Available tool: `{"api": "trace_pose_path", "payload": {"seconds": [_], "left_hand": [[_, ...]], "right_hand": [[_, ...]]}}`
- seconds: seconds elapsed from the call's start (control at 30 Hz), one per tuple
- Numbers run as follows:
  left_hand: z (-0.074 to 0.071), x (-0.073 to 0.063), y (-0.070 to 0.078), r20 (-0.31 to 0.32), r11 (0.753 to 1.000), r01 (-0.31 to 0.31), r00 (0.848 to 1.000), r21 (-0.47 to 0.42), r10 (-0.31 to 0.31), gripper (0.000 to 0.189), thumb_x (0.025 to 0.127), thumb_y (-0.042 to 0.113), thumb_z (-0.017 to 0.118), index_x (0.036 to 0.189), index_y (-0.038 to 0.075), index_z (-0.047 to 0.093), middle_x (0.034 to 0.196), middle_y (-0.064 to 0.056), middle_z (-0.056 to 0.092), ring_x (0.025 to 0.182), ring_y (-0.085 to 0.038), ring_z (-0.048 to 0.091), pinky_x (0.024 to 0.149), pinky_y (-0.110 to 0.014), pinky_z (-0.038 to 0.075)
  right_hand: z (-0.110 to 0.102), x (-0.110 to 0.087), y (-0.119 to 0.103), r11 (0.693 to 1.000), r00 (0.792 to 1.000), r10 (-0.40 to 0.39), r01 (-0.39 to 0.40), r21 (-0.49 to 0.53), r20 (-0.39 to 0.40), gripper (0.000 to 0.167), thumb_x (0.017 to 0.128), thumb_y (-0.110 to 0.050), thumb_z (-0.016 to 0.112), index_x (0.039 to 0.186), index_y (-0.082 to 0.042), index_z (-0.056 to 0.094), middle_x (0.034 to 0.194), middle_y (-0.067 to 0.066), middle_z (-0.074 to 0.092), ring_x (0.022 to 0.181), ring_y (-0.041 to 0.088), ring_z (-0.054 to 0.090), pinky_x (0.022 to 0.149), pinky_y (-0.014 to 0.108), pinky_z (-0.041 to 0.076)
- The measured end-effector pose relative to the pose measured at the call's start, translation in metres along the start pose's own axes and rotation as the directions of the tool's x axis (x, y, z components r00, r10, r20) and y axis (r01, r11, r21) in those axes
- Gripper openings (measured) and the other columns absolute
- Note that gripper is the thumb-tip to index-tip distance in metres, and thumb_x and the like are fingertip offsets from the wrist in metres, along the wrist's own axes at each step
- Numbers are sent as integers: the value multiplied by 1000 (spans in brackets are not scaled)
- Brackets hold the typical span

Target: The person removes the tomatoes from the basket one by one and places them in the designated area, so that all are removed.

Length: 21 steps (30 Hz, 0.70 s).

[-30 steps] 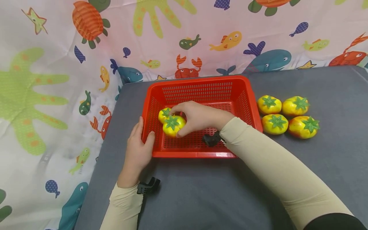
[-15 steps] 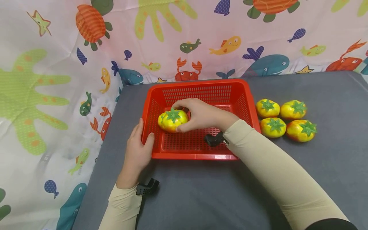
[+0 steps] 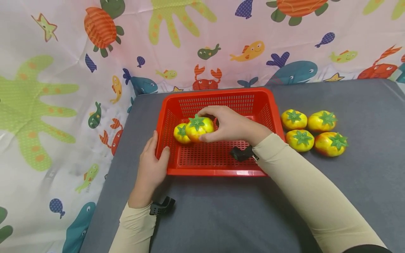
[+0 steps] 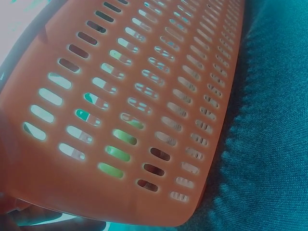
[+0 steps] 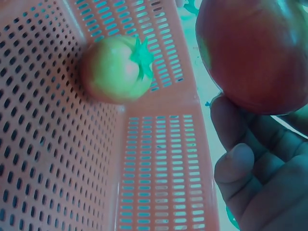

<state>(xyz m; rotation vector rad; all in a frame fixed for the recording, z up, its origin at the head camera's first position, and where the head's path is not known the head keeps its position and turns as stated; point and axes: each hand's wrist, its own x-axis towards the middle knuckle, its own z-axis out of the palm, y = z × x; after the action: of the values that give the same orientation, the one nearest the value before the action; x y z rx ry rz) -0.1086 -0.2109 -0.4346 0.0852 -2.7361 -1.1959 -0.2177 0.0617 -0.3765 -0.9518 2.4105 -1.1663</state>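
My right hand holds a yellow-and-red tomato with a green star-shaped top, above the left part of the red basket. Thumb and fingers grip it from its right side. In the right wrist view the held tomato is apart from another tomato lying in the basket's corner. That tomato appears just left of the held one in the head view. My left hand holds the basket's left rim near the front corner, thumb over the rim and fingers along the outside.
Several matching tomatoes lie grouped on the grey table right of the basket. A curtain printed with sea animals hangs behind and to the left. The basket's perforated wall fills much of the left wrist view.
The right hand has raised the tomato and shifted it a little to the right, uncovering more of the tomato at its left. The left hand stays at the rim.
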Motion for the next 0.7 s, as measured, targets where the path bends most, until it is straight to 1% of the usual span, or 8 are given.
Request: {"api": "trace_pose_path", "payload": {"seconds": [0.17, 0.27, 0.43, 0.53, 0.6, 0.7], "left_hand": [[0, 0, 1, -5, 1000, -4, 1000, 3, 4, 72, 103, 26, 56, 166, 7, 27, 164, -12, 42, 143, -33, 49, 114, -58, 45], [1, 0, 2, -3, 1000, 3, 1000, 5, -3, 72, 103, 25, 56, 166, 8, 27, 164, -12, 42, 143, -33, 48, 115, -57, 44], [1, -1, 4, 8, 1000, 17, 1000, 2, -17, 72, 104, 26, 56, 167, 10, 25, 164, -11, 41, 141, -33, 50, 112, -57, 47], [2, -1, 4, 19, 1000, 29, 999, -2, -29, 72, 104, 26, 56, 167, 11, 25, 165, -11, 41, 140, -33, 51, 110, -58, 48], [2, -1, 4, 16, 999, 33, 999, -5, -33, 72, 104, 26, 56, 167, 11, 26, 164, -12, 41, 140, -34, 50, 110, -58, 48], [2, -1, 4, 5, 999, 32, 999, -6, -32, 72, 104, 24, 57, 167, 10, 27, 164, -12, 42, 141, -35, 51, 110, -59, 48]], "right_hand": [[-2, -7, 4, 1000, 1000, 10, -11, -18, -13, 68, 77, -44, 84, 136, -15, 62, 126, -5, 64, 110, 16, 59, 89, 33, 59], [-3, -10, 7, 1000, 1000, 16, -16, -22, -24, 69, 78, -44, 84, 136, -14, 63, 127, -3, 65, 111, 17, 59, 91, 35, 59], [-6, -17, 6, 999, 999, 37, -37, -19, -22, 71, 79, -45, 84, 138, -12, 62, 130, 0, 66, 112, 19, 60, 95, 38, 58], [-6, -23, 5, 998, 999, 54, -54, -25, -10, 71, 80, -46, 84, 139, -14, 62, 132, -1, 65, 114, 18, 59, 97, 38, 58], [-6, -26, 4, 998, 999, 49, -49, -32, -4, 71, 80, -45, 84, 140, -14, 61, 132, -2, 65, 115, 18, 60, 97, 40, 58], [-6, -28, 3, 998, 999, 40, -41, -45, -16, 70, 80, -45, 84, 139, -14, 62, 132, -2, 65, 115, 18, 59, 98, 42, 58]]}}
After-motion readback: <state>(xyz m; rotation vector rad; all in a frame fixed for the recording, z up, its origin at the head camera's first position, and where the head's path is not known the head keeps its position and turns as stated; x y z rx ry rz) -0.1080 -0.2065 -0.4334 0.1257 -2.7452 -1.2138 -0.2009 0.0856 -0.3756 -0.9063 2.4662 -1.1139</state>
